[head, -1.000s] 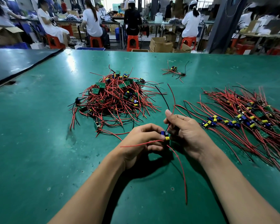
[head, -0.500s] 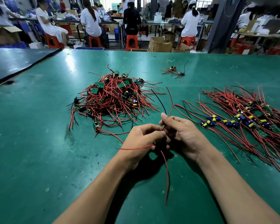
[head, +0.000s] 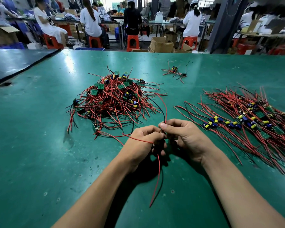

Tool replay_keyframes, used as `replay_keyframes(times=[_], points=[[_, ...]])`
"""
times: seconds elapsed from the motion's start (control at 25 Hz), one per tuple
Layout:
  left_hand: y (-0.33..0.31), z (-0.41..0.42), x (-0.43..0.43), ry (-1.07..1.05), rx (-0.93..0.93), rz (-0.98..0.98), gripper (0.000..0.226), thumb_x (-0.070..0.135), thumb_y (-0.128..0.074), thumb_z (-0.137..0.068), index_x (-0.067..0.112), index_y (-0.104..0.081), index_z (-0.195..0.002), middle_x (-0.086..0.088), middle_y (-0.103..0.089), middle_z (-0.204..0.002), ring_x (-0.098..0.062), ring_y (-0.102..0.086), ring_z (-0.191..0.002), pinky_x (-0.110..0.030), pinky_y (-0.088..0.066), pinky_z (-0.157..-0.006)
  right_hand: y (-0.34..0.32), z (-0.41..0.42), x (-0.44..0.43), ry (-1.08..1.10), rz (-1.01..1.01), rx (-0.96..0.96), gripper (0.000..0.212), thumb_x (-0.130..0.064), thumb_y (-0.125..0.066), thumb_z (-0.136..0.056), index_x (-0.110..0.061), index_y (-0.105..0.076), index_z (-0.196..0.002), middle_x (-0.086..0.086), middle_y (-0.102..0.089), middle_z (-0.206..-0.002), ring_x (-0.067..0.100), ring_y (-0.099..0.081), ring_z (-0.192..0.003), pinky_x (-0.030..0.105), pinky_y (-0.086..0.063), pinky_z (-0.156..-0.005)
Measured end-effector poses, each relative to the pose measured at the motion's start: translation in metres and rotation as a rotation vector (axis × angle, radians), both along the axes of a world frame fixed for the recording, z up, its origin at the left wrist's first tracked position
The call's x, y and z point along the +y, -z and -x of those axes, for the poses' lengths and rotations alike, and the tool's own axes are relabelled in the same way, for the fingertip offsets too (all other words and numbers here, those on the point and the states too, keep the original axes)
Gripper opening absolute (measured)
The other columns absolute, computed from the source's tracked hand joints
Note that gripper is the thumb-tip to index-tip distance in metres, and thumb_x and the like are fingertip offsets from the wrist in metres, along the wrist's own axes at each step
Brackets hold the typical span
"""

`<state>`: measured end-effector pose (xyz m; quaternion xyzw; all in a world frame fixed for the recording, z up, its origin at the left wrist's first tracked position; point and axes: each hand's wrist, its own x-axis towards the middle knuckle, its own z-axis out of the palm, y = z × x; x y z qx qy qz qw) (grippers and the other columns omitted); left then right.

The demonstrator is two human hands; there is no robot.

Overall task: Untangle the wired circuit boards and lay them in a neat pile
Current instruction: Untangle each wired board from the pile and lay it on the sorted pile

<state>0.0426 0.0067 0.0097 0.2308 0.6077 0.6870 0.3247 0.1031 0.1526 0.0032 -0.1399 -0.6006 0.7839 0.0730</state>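
Note:
A tangled heap of wired circuit boards (head: 113, 99), green boards with red and black leads, lies on the green table (head: 39, 145) ahead of me. To the right a laid-out pile of boards (head: 247, 120) has its wires running roughly parallel. My left hand (head: 143, 142) and my right hand (head: 183, 137) meet near the table's middle, both with fingers curled round one wired board that is hidden between them. Its red and black wires (head: 157, 175) hang toward me, and one red lead arcs up from my right fingers toward the heap.
A small separate cluster of wired boards (head: 174, 72) lies farther back. A dark mat (head: 15, 63) covers the table's far left. Beyond the table edge, people sit on orange stools at workbenches, with cardboard boxes (head: 161, 45) on the floor.
The small board seen between my fingertips a second ago is now covered by my hands. My right fingers have curled in, and the hanging wires have swung closer together.

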Motion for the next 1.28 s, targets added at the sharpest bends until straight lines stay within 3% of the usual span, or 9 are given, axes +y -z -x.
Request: replay_keyframes(times=[0.16,0.32,0.4,0.52,0.64,0.76,1.0,1.12,1.28], points=[[0.001,-0.001,0.0,-0.05,-0.042,-0.024,0.021,0.002,-0.054,-0.092,0.008,-0.063,-0.075,-0.008,-0.056,-0.056,-0.015,-0.05,-0.043,-0.019,-0.041,-0.041,-0.003,-0.002,-0.001,-0.103,0.073,0.004,0.017,-0.021,-0.078,-0.076,-0.015,-0.078,-0.092,0.008,-0.07,-0.085,0.016,-0.064,-0.065,0.03,-0.055,-0.062],[0.003,0.001,0.0,-0.027,-0.091,-0.027,0.03,0.003,-0.056,-0.091,0.014,-0.068,-0.065,-0.003,-0.054,-0.051,-0.014,-0.046,-0.046,-0.018,-0.039,-0.042,-0.004,-0.003,0.001,-0.133,0.054,0.008,0.019,-0.018,-0.076,-0.078,-0.012,-0.077,-0.096,0.008,-0.07,-0.086,0.015,-0.062,-0.069,0.029,-0.05,-0.066],[0.004,0.004,-0.001,-0.027,-0.104,-0.019,0.029,0.005,-0.057,-0.09,0.015,-0.069,-0.065,-0.005,-0.054,-0.054,-0.015,-0.046,-0.047,-0.018,-0.038,-0.042,-0.003,-0.001,-0.004,-0.061,0.005,0.014,0.02,-0.024,-0.079,-0.073,-0.016,-0.078,-0.091,0.007,-0.065,-0.079,0.012,-0.053,-0.062,0.025,-0.04,-0.06],[0.003,0.007,0.0,-0.02,-0.092,-0.009,0.027,0.01,-0.059,-0.09,0.015,-0.069,-0.065,-0.005,-0.055,-0.055,-0.015,-0.045,-0.046,-0.02,-0.035,-0.044,0.0,0.003,-0.009,0.104,-0.08,0.008,0.032,-0.039,-0.081,-0.066,-0.016,-0.077,-0.088,-0.002,-0.052,-0.057,0.005,-0.04,-0.04,0.015,-0.028,-0.038],[0.002,0.007,0.0,-0.014,-0.091,0.003,0.029,0.011,-0.059,-0.09,0.016,-0.068,-0.062,-0.004,-0.054,-0.054,-0.015,-0.045,-0.046,-0.021,-0.034,-0.045,0.004,0.007,-0.009,0.278,-0.159,0.019,0.026,-0.04,-0.081,-0.075,-0.017,-0.075,-0.088,-0.002,-0.042,-0.048,0.007,-0.03,-0.033,0.012,-0.022,-0.039],[0.0,0.005,0.001,0.004,-0.1,0.004,0.028,0.009,-0.059,-0.09,0.012,-0.067,-0.064,-0.005,-0.053,-0.053,-0.015,-0.044,-0.045,-0.019,-0.037,-0.043,0.006,0.01,-0.007,0.422,-0.211,0.088,0.009,-0.03,-0.08,-0.082,-0.023,-0.075,-0.079,-0.01,-0.048,-0.047,0.004,-0.029,-0.033,0.011,-0.023,-0.036],[-0.002,0.002,-0.002,0.048,-0.091,0.016,0.022,0.006,-0.058,-0.09,0.006,-0.064,-0.068,-0.006,-0.053,-0.052,-0.015,-0.044,-0.043,-0.019,-0.039,-0.041,0.007,0.012,0.005,0.618,-0.194,0.157,0.008,-0.017,-0.078,-0.085,-0.017,-0.073,-0.079,-0.015,-0.052,-0.049,0.005,-0.031,-0.038,0.014,-0.026,-0.037],[0.0,0.003,-0.001,0.028,-0.088,0.018,0.023,0.005,-0.059,-0.089,0.007,-0.066,-0.067,-0.007,-0.054,-0.053,-0.017,-0.045,-0.045,-0.02,-0.04,-0.042,0.004,0.012,0.004,0.614,-0.06,0.13,0.011,-0.014,-0.076,-0.087,-0.015,-0.068,-0.078,-0.012,-0.051,-0.053,0.006,-0.034,-0.037,0.015,-0.027,-0.036],[0.004,0.001,0.001,-0.008,0.049,0.063,0.023,0.002,-0.059,-0.088,0.007,-0.069,-0.068,-0.008,-0.057,-0.052,-0.02,-0.049,-0.043,-0.02,-0.04,-0.043,-0.008,0.008,0.008,0.536,0.235,0.032,0.011,-0.02,-0.07,-0.091,-0.016,-0.064,-0.082,-0.009,-0.058,-0.058,0.003,-0.039,-0.037,0.016,-0.031,-0.035]])
